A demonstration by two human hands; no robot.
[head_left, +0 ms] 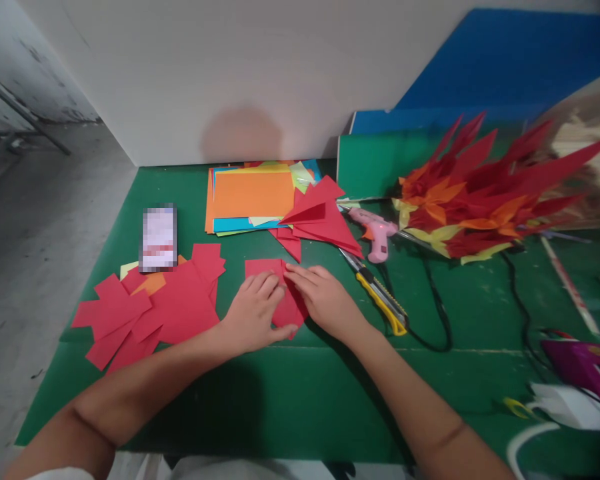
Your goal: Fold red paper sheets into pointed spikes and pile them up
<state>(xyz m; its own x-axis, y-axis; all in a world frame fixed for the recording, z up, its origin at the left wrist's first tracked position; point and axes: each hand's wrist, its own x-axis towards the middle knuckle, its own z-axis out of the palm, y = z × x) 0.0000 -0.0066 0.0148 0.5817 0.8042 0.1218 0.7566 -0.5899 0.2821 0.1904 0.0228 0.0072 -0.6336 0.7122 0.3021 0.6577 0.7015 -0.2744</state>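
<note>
Red paper sheet (286, 308): partly folded, laid on the green table (310, 407), right under both hands
Left hand (255, 310): flattened on the sheet, thumb spread wide from the fingers
Right hand (327, 300): fingers straight, bunched close, tips pressed near the top edge; any pinch can't be told
Yellow box cutter (381, 300): parked just right, below the pink glue gun (375, 232)
</note>
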